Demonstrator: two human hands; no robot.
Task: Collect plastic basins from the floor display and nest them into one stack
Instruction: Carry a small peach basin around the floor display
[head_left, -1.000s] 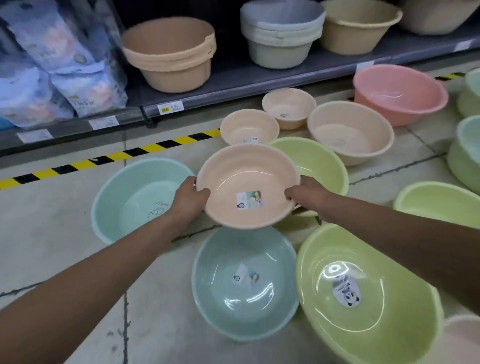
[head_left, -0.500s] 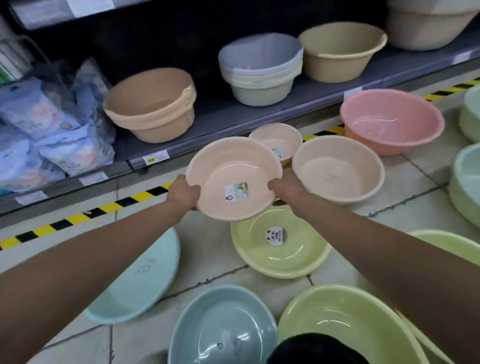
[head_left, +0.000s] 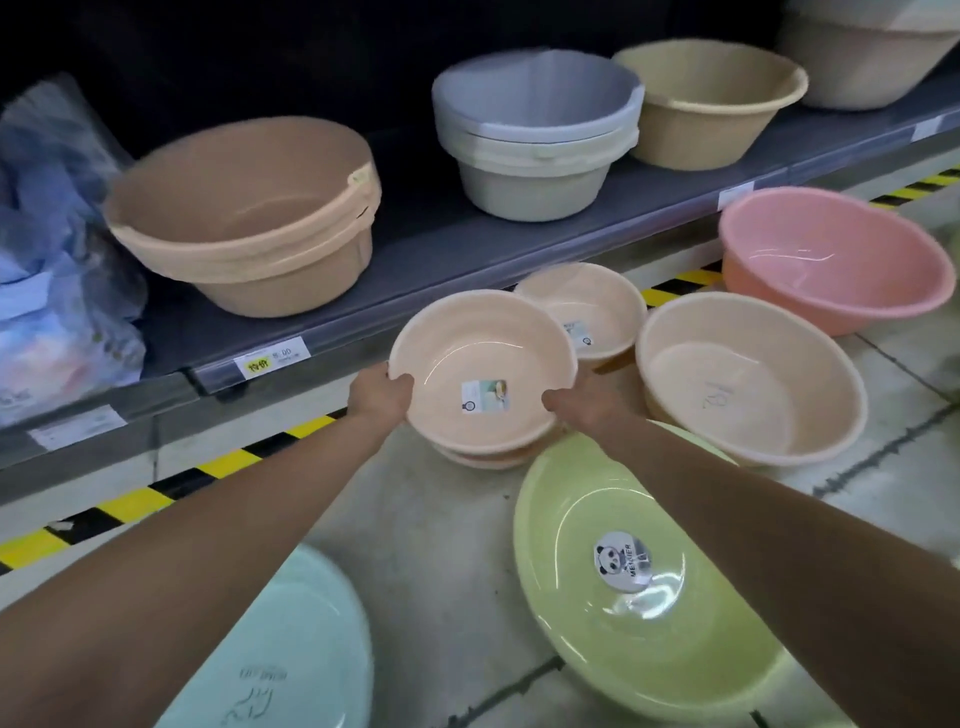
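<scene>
Peach basin (head_left: 467, 348) is held in both hands, low over the floor (head_left: 441, 545), just in front of the shelf (head_left: 467, 249). Left hand (head_left: 378, 396) grips the left rim, thumb over the edge, fingers under. Right hand (head_left: 584, 404) grips the near-right rim, fingers curled round it. Rim of a lower basin (head_left: 483, 461), also peach, shows right under the held 1. The 2 are lined up, nested or nearly so; can't tell if fully seated. Sticker (head_left: 485, 396) in the held basin's bottom is white & green, print too small to read.

Behind it on the right is a small basin (head_left: 587, 301) w/ a similar sticker, unreadable. Right of the held 1 is a cream basin (head_left: 748, 374) w/ dark handwritten marks inside, not legible. Pink basin (head_left: 831, 260) stands further back right, by the yellow/black hazard tape (head_left: 218, 465).

Near side: green basin (head_left: 649, 623) lies partly under the right forearm. Its round panda sticker (head_left: 621, 561) has caps text starting "MEI", rest unclear. Mint basin (head_left: 291, 649), bottom left, has marks inside, illegible.

On the shelf: tan tubs (head_left: 244, 218) stacked, grey tubs (head_left: 535, 130) stacked, beige tub (head_left: 711, 104), plus 1 more tub cut off top right. Shelf edge carries a price tag (head_left: 271, 358) w/ a yellow patch, digits blurred. The other white tags are blurred too. Bagged goods (head_left: 57, 249) sit at the left end, print unreadable.
</scene>
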